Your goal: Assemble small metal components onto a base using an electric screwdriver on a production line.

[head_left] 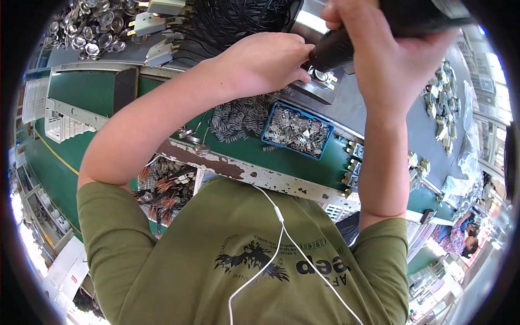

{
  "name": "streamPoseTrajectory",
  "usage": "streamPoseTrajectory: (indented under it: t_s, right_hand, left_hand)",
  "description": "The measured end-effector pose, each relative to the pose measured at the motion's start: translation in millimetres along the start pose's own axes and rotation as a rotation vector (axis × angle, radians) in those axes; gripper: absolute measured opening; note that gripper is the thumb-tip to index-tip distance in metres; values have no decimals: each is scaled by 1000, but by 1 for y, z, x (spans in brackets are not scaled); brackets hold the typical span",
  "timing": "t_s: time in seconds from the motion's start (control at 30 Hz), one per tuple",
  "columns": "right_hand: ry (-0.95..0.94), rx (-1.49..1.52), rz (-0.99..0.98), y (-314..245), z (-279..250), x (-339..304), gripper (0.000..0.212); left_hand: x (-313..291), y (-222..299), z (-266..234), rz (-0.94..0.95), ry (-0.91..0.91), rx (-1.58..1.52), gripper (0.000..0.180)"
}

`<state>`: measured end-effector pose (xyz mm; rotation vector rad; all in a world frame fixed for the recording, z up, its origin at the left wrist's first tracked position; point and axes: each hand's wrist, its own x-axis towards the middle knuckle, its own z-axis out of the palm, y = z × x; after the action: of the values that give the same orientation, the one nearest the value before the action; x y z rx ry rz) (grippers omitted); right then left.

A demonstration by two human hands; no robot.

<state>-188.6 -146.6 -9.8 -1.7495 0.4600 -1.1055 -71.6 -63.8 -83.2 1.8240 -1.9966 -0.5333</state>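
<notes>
My right hand (387, 65) is wrapped round a black power screwdriver (417, 19), whose dark nose points down and to the left. Under that nose sits a small round metal part with brass-coloured tabs (324, 79), on a metal block fixture (317, 93). Close against the nose and this part, my left hand (265, 60) has its fingers curled in, with the thumb low beside the part. What those fingers pinch is hidden behind the hand and the tool.
Below the fixture stands a blue tray (265, 132) of small metal pieces, beside piled springs (235, 119). Black cables (238, 21), shiny metal cups (95, 27) and white switch-like parts (160, 53) lie at the back left. Metal assemblies (441, 103) lie right. A person (460, 238) sits far right.
</notes>
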Motion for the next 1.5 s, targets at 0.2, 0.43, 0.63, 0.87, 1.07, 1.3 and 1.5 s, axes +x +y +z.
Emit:
streamPoseTrajectory:
  t_s: [0.2,0.43,0.63,0.87,1.07,1.3,1.5]
  right_hand:
    - [126,122,-200,-20,-26,11,11]
    - [162,-25,-177,-20,-63,14,40]
    - [172,-198,-90,13,-90,21,59]
    - [278,-140,-350,11,-94,-31,89]
    - [121,-217,-388,24,-88,-47,61]
    - [38,-257,-168,31,-114,-89,55]
    - [11,-251,-110,26,-118,-106,43]
  left_hand:
    - [-6,-10,13,227,205,162,28]
    - [-20,3,3,302,163,125,26]
    - [-22,8,-1,375,244,258,30]
    - [-6,-38,-113,435,831,650,25]
    - [27,-8,-125,-237,227,866,22]
    - [-23,-6,-56,293,605,498,17]
    - [-19,-20,1,321,397,676,7]
